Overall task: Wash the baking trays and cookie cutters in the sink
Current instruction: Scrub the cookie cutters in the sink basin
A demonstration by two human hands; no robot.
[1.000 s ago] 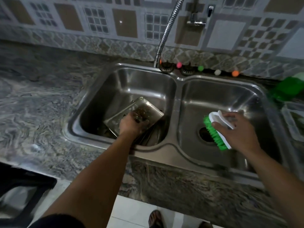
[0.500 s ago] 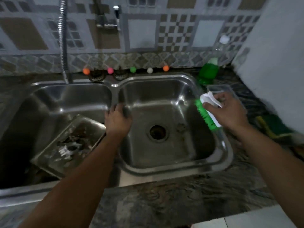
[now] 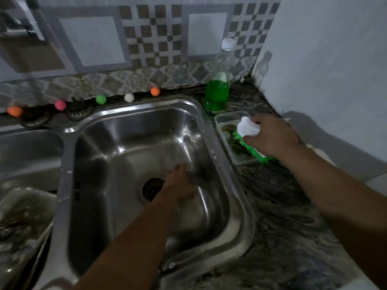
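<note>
A: Hands?
B: Right hand clamps a green brush over a clear tub; left hand in the right sink, fingers blurred, cannot tell.
A: Tray?
B: Baking tray, left basin.
A: Labels?
B: None readable on the bottle.

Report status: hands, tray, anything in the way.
Right hand grips scrub brush over plastic container. Left hand down in right basin, blurred. Dirty tray untouched in left basin. Nothing blocking.
</note>
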